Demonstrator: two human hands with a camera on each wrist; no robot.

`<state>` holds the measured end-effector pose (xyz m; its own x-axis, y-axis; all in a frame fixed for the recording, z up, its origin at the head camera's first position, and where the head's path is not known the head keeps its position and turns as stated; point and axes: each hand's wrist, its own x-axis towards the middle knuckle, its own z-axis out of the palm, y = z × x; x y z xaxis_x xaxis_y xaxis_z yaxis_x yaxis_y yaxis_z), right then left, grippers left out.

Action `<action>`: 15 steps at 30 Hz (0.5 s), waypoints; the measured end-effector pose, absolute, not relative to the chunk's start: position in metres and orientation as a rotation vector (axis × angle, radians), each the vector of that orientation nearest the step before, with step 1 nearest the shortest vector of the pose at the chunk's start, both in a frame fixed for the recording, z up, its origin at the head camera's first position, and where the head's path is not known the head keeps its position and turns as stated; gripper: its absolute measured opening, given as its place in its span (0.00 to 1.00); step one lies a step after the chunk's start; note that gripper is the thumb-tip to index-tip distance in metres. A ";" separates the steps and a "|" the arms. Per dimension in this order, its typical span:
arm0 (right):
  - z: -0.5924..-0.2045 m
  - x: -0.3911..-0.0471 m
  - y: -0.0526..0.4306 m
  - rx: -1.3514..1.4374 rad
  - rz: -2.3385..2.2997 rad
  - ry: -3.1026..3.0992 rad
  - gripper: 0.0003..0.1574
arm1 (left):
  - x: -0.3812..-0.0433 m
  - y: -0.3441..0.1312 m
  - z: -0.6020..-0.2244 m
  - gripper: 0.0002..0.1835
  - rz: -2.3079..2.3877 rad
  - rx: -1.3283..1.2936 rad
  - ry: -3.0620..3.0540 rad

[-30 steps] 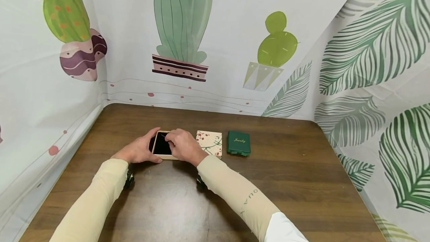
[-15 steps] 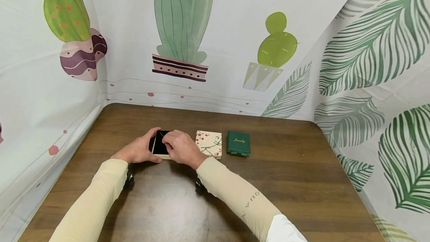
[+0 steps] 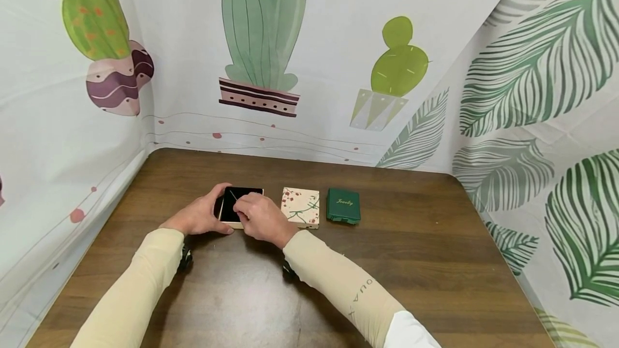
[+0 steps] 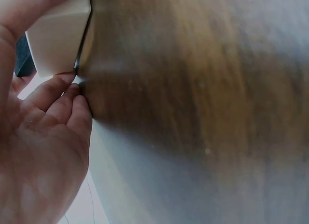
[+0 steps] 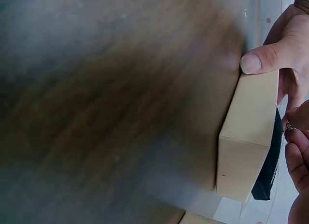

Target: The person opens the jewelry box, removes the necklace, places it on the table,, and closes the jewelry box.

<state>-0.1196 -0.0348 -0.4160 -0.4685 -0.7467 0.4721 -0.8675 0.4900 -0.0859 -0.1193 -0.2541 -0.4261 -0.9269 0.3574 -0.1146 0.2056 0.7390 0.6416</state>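
Observation:
In the head view, a small cream gift box (image 3: 234, 225) lies uncovered on the table with a black pad (image 3: 232, 209) in it. The right wrist view has the pad's dark end (image 5: 263, 183) standing above the box rim. My left hand (image 3: 200, 215) grips the box at its left end, thumb at the near side and fingers at the far side. Over the pad, my right hand (image 3: 261, 218) pinches a tiny shiny piece of jewelry (image 5: 289, 127). A thin pale strand, like a fine chain (image 3: 233, 195), runs across the pad from those fingertips.
Right of the box lies a cream lid-like box (image 3: 301, 207) with a red blossom print. Beside it is a dark green jewelry box (image 3: 344, 205) with gold lettering. Printed fabric (image 3: 333, 138) hangs behind the wooden table (image 3: 411, 262).
The right hand has drawn slightly left and toward me, uncovering more of the pad and strand. The pad now hides the box's far rim. The left hand keeps its grip.

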 end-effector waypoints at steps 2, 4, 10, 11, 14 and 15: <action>-0.417 -0.119 -0.035 1.351 0.436 -2.362 0.04 | -0.119 -0.255 -0.427 0.59 0.957 0.439 2.714; -0.418 -0.118 -0.034 1.357 0.430 -2.360 0.03 | -0.119 -0.255 -0.428 0.59 0.956 0.435 2.716; -0.422 -0.119 -0.032 1.362 0.429 -2.396 0.04 | -0.119 -0.256 -0.429 0.58 0.974 0.454 2.721; -0.422 -0.119 -0.031 1.360 0.432 -2.407 0.04 | -0.119 -0.255 -0.429 0.58 0.976 0.457 2.720; -0.422 -0.122 -0.027 1.312 0.446 -2.442 0.05 | -0.119 -0.255 -0.427 0.58 0.972 0.444 2.719; -0.421 -0.123 -0.026 1.282 0.442 -2.453 0.04 | -0.119 -0.255 -0.427 0.58 0.971 0.443 2.716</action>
<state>-0.1227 -0.0257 -0.4211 -0.5368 -0.7251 0.4313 -0.8301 0.5453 -0.1163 -0.1186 -0.2548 -0.4269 -0.9297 0.3525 -0.1066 0.2050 0.7358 0.6454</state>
